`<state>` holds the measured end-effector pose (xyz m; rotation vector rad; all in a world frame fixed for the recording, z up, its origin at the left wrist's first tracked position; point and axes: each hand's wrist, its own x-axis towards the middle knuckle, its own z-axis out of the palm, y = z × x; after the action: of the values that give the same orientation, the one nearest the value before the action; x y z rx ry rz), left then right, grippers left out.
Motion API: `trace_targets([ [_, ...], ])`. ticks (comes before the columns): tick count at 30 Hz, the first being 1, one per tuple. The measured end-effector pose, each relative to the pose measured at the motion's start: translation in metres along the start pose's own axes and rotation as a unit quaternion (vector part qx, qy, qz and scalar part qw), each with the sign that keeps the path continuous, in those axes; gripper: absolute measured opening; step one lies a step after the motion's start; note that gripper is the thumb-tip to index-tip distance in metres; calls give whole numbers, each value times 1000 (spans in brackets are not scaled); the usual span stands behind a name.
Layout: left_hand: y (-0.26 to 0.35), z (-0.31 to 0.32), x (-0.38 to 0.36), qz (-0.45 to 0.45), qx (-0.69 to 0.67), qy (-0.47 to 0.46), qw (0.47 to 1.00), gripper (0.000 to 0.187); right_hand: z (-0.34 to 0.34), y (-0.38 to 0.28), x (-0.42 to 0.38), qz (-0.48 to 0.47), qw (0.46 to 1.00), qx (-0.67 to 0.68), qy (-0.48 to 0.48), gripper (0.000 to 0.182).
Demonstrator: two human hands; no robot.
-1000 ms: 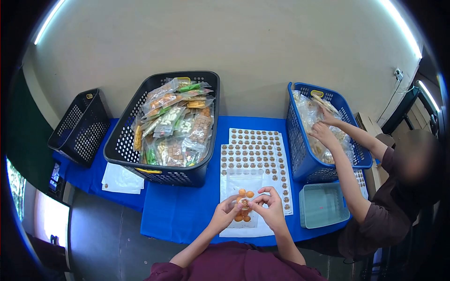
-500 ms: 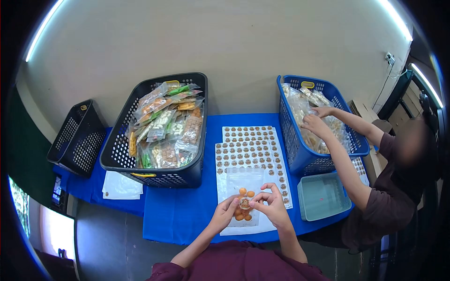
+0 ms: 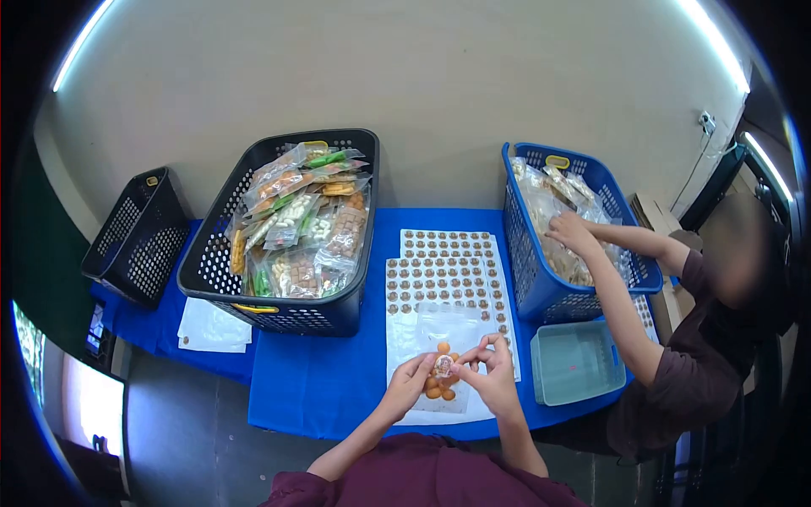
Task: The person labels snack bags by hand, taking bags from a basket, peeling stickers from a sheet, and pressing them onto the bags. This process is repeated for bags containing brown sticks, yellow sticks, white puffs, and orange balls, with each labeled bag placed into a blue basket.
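Observation:
A clear plastic bag (image 3: 446, 319) with orange-brown round snacks (image 3: 434, 392) lies in front of me on top of sticker sheets (image 3: 439, 266). Over the snacks is a round printed sticker (image 3: 443, 365). My left hand (image 3: 409, 389) pinches its left edge with thumb and forefinger. On the opposite edge, the thumb and forefinger of my right hand (image 3: 490, 376) close on the sticker, the other fingers curled above. Rows of the same round brown stickers cover the sheets.
A black basket (image 3: 279, 314) full of snack bags stands left, with another black basket (image 3: 127, 245) beyond. White sheets (image 3: 213, 328) lie between them. At right, a co-worker's hands (image 3: 576, 232) reach into a blue basket (image 3: 541, 296) of bags. A pale green tray (image 3: 579, 363) sits nearby.
The view has shifted slightly. My fingers have moved a little on the sticker, which now looks paler and tilted. The co-worker's hands have shifted within the blue basket.

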<state>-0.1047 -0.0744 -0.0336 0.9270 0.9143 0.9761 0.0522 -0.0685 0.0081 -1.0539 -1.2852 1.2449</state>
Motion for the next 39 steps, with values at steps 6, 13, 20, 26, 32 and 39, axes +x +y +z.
trace_targets([
  [6, 1, 3, 1, -13, 7, 6, 1000, 38, 6, -1, -10, -68, 992, -96, 32, 40],
  [13, 4, -21, 9, 28, -90, 36, 995, 39, 5, -43, -26, -132, 990, -41, -2, 43],
  [20, 17, -6, -10, 34, 17, -15, 999, 36, 6, -17, -16, -22, 999, 4, 24, 39],
  [26, 15, -5, -14, 64, 64, -23, 996, 36, 9, -18, -16, -20, 999, -24, 31, 40],
  [32, 18, -3, -19, 70, 66, -21, 995, 34, 11, -16, -17, -30, 998, -41, 35, 41],
  [39, 19, 6, -19, 105, 31, -59, 992, 35, 7, -14, -18, -43, 997, -41, 41, 39],
])
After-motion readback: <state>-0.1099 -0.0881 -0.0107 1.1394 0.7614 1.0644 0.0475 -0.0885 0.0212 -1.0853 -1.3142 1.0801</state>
